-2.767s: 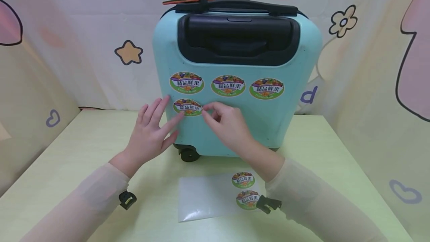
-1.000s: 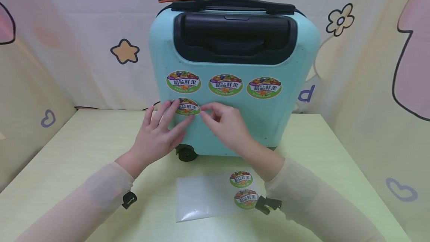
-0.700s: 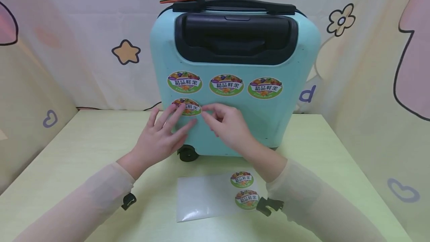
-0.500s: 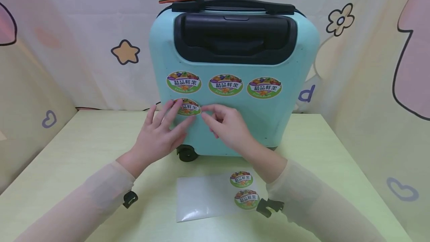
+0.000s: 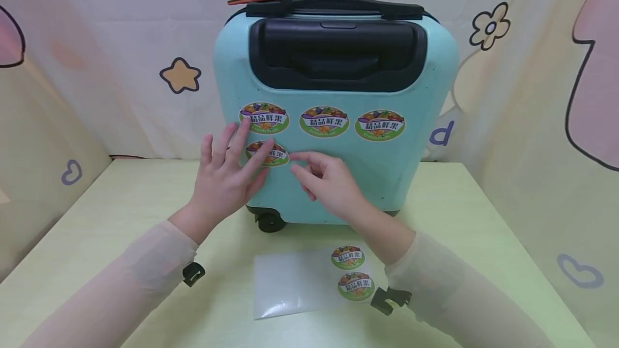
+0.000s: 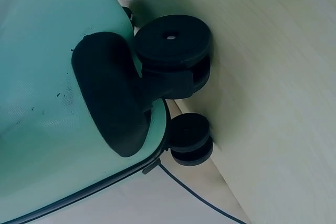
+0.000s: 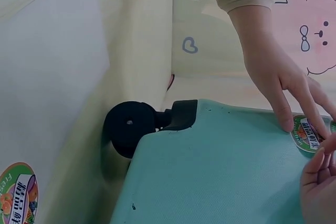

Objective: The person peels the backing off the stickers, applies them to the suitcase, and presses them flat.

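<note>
A mint-green suitcase (image 5: 348,187) stands on the table, bearing three oval fruit stickers in an upper row: the left sticker (image 5: 271,129), the middle sticker (image 5: 324,122) and the right sticker (image 5: 380,125). Below the left one is a lower oval sticker (image 5: 278,160). My left hand (image 5: 222,181) spreads its fingers over the suitcase's left side, index fingertip on the lower sticker and another fingertip at the upper left sticker's edge. At the lower sticker's right edge, my right hand (image 5: 331,181) holds thumb and index finger, its other fingers curled. The right wrist view also shows both hands around this sticker (image 7: 304,135).
A backing sheet (image 5: 295,283) lies on the table (image 5: 145,192) before the suitcase, carrying two more oval stickers, one of them (image 5: 355,287) near my right sleeve clip (image 5: 390,299). Black wheels (image 6: 173,40) support the suitcase. A patterned curtain (image 5: 121,69) hangs behind.
My left hand has shifted up and left, its middle finger leaving the lower sticker for the upper left one. The right hand stays at the lower sticker's right edge, its thumb slightly lower.
</note>
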`<move>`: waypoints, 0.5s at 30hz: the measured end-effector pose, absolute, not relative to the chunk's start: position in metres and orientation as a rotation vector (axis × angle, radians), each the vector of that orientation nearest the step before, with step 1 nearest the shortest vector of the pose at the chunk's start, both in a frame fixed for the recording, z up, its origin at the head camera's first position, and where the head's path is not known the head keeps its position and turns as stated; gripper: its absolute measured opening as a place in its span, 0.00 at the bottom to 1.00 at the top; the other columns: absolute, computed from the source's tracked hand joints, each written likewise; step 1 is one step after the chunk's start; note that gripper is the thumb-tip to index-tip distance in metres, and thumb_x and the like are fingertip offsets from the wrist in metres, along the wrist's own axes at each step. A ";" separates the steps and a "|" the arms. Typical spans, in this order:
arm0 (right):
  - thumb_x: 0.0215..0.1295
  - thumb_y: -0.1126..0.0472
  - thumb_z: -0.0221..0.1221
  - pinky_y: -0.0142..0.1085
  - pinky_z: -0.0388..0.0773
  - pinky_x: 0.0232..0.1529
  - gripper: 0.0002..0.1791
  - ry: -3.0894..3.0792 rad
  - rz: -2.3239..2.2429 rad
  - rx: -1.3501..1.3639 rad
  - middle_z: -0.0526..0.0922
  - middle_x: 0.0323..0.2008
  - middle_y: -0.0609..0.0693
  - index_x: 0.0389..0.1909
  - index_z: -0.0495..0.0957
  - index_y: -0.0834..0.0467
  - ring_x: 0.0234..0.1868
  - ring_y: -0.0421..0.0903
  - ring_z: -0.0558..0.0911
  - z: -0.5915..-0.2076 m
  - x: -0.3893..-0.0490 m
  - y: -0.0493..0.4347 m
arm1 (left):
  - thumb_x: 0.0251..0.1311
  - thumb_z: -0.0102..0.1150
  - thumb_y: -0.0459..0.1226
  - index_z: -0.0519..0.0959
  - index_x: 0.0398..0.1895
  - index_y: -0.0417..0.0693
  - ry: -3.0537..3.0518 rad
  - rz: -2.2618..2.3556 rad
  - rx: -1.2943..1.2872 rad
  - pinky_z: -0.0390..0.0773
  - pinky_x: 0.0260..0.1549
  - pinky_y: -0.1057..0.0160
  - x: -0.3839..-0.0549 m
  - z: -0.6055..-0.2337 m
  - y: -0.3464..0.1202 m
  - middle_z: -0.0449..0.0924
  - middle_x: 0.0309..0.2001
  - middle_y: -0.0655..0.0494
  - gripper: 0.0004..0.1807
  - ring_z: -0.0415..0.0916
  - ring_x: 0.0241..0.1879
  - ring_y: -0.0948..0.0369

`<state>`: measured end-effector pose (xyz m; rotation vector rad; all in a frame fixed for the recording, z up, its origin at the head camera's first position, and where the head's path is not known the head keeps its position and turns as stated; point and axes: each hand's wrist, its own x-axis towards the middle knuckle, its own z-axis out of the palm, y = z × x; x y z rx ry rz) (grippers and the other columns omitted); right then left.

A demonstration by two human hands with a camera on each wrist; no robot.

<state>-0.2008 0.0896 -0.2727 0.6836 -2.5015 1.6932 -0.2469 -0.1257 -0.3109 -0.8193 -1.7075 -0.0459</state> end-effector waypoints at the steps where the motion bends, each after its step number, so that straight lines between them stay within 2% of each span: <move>1: 0.68 0.57 0.53 0.36 0.62 0.21 0.18 -2.505 1.699 0.686 0.68 0.15 0.51 0.56 0.74 0.57 0.19 0.58 0.68 -0.273 -0.201 0.090 | 0.62 0.51 0.45 0.67 0.64 0.54 -1.706 -0.046 -0.819 0.44 0.62 0.43 -0.247 -0.311 -0.126 0.54 0.68 0.42 0.26 0.51 0.66 0.46; 4: 0.68 0.57 0.53 0.35 0.62 0.21 0.19 -2.514 1.715 0.685 0.68 0.15 0.51 0.58 0.73 0.56 0.21 0.62 0.69 -0.274 -0.201 0.091 | 0.61 0.51 0.45 0.68 0.64 0.53 -1.704 -0.045 -0.819 0.46 0.61 0.42 -0.247 -0.313 -0.126 0.55 0.68 0.41 0.26 0.52 0.66 0.46; 8: 0.68 0.56 0.53 0.35 0.62 0.20 0.20 -2.514 1.731 0.697 0.69 0.16 0.51 0.59 0.72 0.56 0.22 0.63 0.69 -0.275 -0.201 0.091 | 0.61 0.51 0.45 0.69 0.63 0.52 -1.703 -0.041 -0.820 0.47 0.61 0.42 -0.246 -0.315 -0.126 0.56 0.67 0.41 0.26 0.53 0.65 0.45; 11: 0.68 0.56 0.53 0.35 0.62 0.20 0.20 -2.504 1.746 0.695 0.69 0.16 0.52 0.59 0.72 0.56 0.21 0.60 0.69 -0.277 -0.201 0.093 | 0.61 0.51 0.44 0.69 0.62 0.52 -1.704 -0.037 -0.826 0.48 0.61 0.41 -0.246 -0.317 -0.126 0.56 0.67 0.41 0.25 0.54 0.65 0.45; 15: 0.68 0.57 0.53 0.34 0.62 0.20 0.19 -2.509 1.752 0.688 0.69 0.16 0.51 0.57 0.73 0.56 0.18 0.50 0.68 -0.279 -0.201 0.095 | 0.61 0.52 0.43 0.70 0.61 0.53 -1.708 -0.047 -0.852 0.52 0.58 0.40 -0.247 -0.320 -0.127 0.58 0.66 0.41 0.24 0.56 0.64 0.44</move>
